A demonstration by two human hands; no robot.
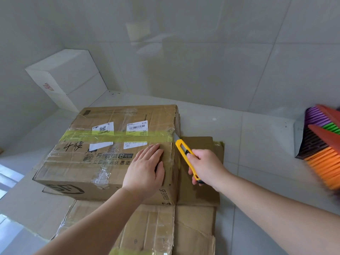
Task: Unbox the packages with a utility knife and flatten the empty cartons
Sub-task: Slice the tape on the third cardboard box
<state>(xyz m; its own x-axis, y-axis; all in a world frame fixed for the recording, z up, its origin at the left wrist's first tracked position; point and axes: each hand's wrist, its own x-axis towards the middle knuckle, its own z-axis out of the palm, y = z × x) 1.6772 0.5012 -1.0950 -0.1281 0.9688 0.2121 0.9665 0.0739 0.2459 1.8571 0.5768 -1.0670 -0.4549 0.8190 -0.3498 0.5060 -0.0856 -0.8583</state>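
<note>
Brown taped cardboard carton (110, 153) sits on flattened cardboard (195, 227). Our left hand (145, 168) presses flat on top; right hand (206, 166) grips 1 yellow utility knife (185, 153), blade at the yellow tape. Carton looks stiff; steady it from the top.

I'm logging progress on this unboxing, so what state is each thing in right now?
Carton: closed, yellow tape still across its top.
Utility knife: blade out, tip at the tape's right end.
Right hand: grips the knife.
Left hand: flat on the carton top, pressing.
Flattened cardboard: lying flat under the carton.
White box: closed, against the wall.
Brooms: leaning at the right.
</note>
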